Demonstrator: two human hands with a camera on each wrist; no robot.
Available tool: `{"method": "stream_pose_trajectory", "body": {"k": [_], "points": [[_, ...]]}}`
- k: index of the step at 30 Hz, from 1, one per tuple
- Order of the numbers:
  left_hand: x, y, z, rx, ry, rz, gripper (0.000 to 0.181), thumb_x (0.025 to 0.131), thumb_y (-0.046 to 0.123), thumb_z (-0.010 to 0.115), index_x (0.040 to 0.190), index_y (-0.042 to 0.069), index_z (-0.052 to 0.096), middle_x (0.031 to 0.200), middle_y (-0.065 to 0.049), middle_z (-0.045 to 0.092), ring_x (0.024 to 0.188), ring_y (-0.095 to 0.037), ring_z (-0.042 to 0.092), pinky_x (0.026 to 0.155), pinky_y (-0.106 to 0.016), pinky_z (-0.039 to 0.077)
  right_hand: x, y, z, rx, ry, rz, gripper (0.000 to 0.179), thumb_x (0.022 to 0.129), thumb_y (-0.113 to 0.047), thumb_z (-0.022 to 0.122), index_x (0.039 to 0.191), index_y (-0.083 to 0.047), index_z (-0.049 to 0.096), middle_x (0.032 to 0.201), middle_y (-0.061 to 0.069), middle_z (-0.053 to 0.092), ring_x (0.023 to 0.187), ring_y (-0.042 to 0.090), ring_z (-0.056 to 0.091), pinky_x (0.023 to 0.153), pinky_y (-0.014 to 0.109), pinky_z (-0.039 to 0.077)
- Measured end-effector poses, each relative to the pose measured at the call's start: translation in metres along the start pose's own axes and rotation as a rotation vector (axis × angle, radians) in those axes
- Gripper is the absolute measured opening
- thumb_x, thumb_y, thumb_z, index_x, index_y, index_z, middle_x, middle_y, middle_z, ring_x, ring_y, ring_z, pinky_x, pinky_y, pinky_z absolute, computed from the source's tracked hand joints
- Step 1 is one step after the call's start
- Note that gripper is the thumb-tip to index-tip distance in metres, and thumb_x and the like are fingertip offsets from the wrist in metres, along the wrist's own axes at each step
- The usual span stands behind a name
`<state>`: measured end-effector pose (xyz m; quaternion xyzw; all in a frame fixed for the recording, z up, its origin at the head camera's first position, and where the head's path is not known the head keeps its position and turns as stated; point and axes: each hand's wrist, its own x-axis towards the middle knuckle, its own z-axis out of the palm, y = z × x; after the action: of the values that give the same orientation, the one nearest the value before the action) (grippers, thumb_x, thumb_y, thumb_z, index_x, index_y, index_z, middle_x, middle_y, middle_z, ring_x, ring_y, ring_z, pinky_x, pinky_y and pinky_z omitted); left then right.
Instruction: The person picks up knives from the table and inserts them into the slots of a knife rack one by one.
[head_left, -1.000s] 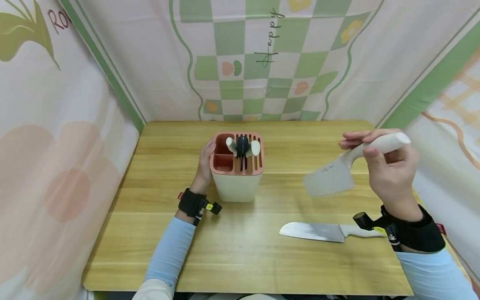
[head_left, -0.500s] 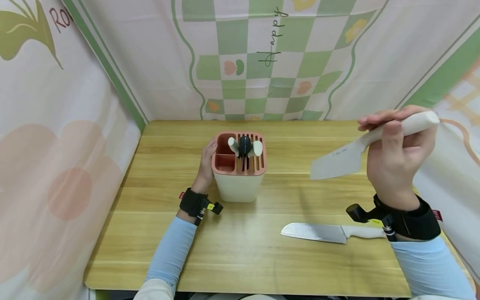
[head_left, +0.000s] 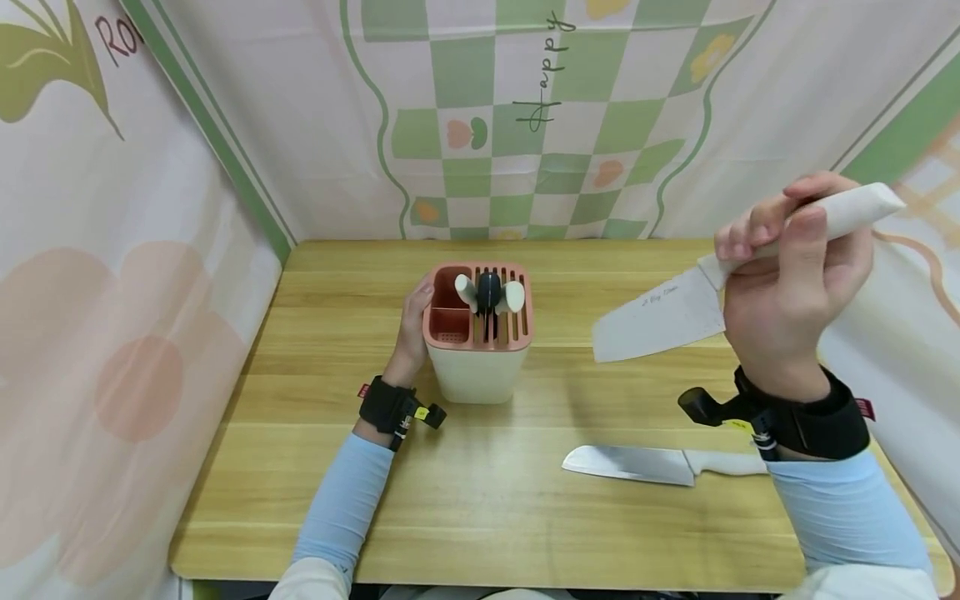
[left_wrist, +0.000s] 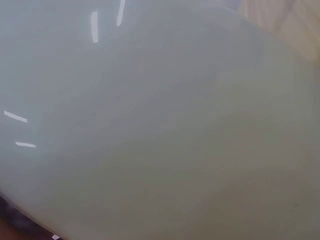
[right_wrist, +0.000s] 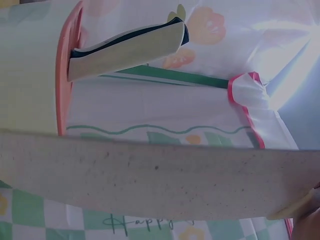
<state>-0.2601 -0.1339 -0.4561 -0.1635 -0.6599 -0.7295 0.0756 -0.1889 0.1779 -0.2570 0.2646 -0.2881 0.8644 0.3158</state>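
My right hand (head_left: 783,304) grips a cleaver (head_left: 660,317) by its white handle, above the right side of the table. Its broad blade points left and slightly down. A pale speckled part of it crosses close in the right wrist view. My left hand (head_left: 412,329) rests against the left side of a cream knife block (head_left: 478,375) with a pink slotted top. Several handles stand in its slots, white ones beside a dark one (head_left: 489,292). The block's smooth wall (left_wrist: 160,120) nearly fills the left wrist view, which hides the left fingers.
A second knife (head_left: 630,463) with a white handle lies flat on the wooden table (head_left: 315,483), below the raised cleaver. Its handle end is near my right wrist strap. Patterned cloth (head_left: 517,133) hangs behind the table and on both sides.
My right hand has risen with the cleaver, first moving right, and its blade then swings back left. My left hand, the block and the lying knife stay in place.
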Motion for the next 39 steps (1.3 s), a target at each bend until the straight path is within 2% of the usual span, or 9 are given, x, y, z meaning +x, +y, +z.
{"method": "stream_pose_trajectory", "body": {"k": [5, 10, 14, 17, 20, 24, 27, 34, 39], "points": [[-0.001, 0.001, -0.001, 0.005, 0.004, -0.001, 0.061, 0.100, 0.043, 0.030, 0.138, 0.004, 0.058, 0.120, 0.007, 0.064, 0.112, -0.012, 0.059, 0.092, -0.022, 0.055, 0.003, 0.007, 0.011, 0.030, 0.011, -0.033, 0.028, 0.090, 0.009, 0.066, 0.090, 0.011, 0.039, 0.063, 0.015, 0.046, 0.052, 0.023, 0.040, 0.052, 0.030, 0.046], [-0.001, 0.001, -0.002, 0.020, -0.001, -0.008, 0.062, 0.101, 0.041, 0.029, 0.139, 0.002, 0.056, 0.121, 0.006, 0.063, 0.112, -0.013, 0.059, 0.092, -0.023, 0.054, 0.009, 0.014, 0.018, 0.001, 0.050, -0.079, 0.015, 0.098, 0.008, 0.051, 0.089, 0.009, 0.039, 0.064, 0.014, 0.041, 0.051, 0.024, 0.038, 0.050, 0.032, 0.045], [0.000, 0.002, -0.004, 0.030, 0.005, -0.013, 0.063, 0.100, 0.044, 0.029, 0.140, 0.004, 0.056, 0.122, 0.005, 0.063, 0.113, -0.014, 0.058, 0.091, -0.023, 0.055, 0.014, 0.021, 0.028, 0.005, 0.052, -0.132, 0.019, 0.093, 0.008, 0.057, 0.090, 0.009, 0.038, 0.063, 0.015, 0.039, 0.048, 0.025, 0.036, 0.048, 0.033, 0.044], [0.002, 0.003, -0.006, 0.013, 0.005, 0.000, 0.064, 0.099, 0.046, 0.030, 0.140, 0.006, 0.056, 0.124, 0.005, 0.063, 0.114, -0.015, 0.058, 0.092, -0.024, 0.055, 0.017, 0.026, 0.038, 0.009, 0.000, -0.177, 0.033, 0.081, 0.007, 0.070, 0.090, 0.010, 0.038, 0.061, 0.016, 0.038, 0.047, 0.026, 0.036, 0.048, 0.034, 0.044], [0.003, 0.003, -0.007, -0.006, 0.004, 0.015, 0.061, 0.098, 0.047, 0.031, 0.138, 0.010, 0.058, 0.123, 0.006, 0.064, 0.113, -0.013, 0.058, 0.093, -0.024, 0.055, 0.016, 0.031, 0.050, 0.021, -0.048, -0.197, 0.036, 0.077, 0.007, 0.072, 0.090, 0.010, 0.038, 0.061, 0.017, 0.038, 0.048, 0.026, 0.035, 0.048, 0.034, 0.044], [0.004, 0.001, -0.006, -0.033, -0.003, 0.032, 0.056, 0.097, 0.044, 0.033, 0.134, 0.010, 0.060, 0.118, 0.007, 0.065, 0.109, -0.011, 0.060, 0.091, -0.024, 0.054, 0.008, 0.034, 0.058, 0.059, -0.078, -0.176, 0.034, 0.073, 0.009, 0.067, 0.091, 0.010, 0.038, 0.063, 0.017, 0.040, 0.050, 0.027, 0.036, 0.049, 0.034, 0.044], [0.004, 0.000, -0.005, -0.031, -0.008, 0.035, 0.058, 0.097, 0.042, 0.033, 0.134, 0.006, 0.059, 0.116, 0.007, 0.064, 0.108, -0.011, 0.059, 0.090, -0.024, 0.054, 0.003, 0.035, 0.061, 0.089, -0.094, -0.148, 0.035, 0.070, 0.010, 0.066, 0.091, 0.009, 0.038, 0.065, 0.018, 0.042, 0.052, 0.027, 0.038, 0.051, 0.035, 0.045], [0.004, 0.001, -0.001, -0.038, -0.010, 0.010, 0.068, 0.097, 0.044, 0.031, 0.142, -0.003, 0.053, 0.121, 0.008, 0.064, 0.112, -0.011, 0.059, 0.094, -0.024, 0.055, -0.009, 0.050, 0.057, 0.041, -0.185, -0.102, 0.032, 0.078, 0.009, 0.069, 0.093, 0.010, 0.040, 0.068, 0.017, 0.046, 0.055, 0.027, 0.043, 0.056, 0.034, 0.047], [0.004, 0.000, -0.001, -0.029, -0.024, 0.024, 0.069, 0.098, 0.042, 0.030, 0.143, -0.006, 0.050, 0.123, 0.007, 0.063, 0.113, -0.012, 0.059, 0.095, -0.023, 0.055, -0.017, 0.058, 0.053, -0.016, -0.241, -0.045, 0.027, 0.084, 0.008, 0.067, 0.094, 0.009, 0.042, 0.072, 0.016, 0.051, 0.061, 0.026, 0.050, 0.063, 0.033, 0.049]]}}
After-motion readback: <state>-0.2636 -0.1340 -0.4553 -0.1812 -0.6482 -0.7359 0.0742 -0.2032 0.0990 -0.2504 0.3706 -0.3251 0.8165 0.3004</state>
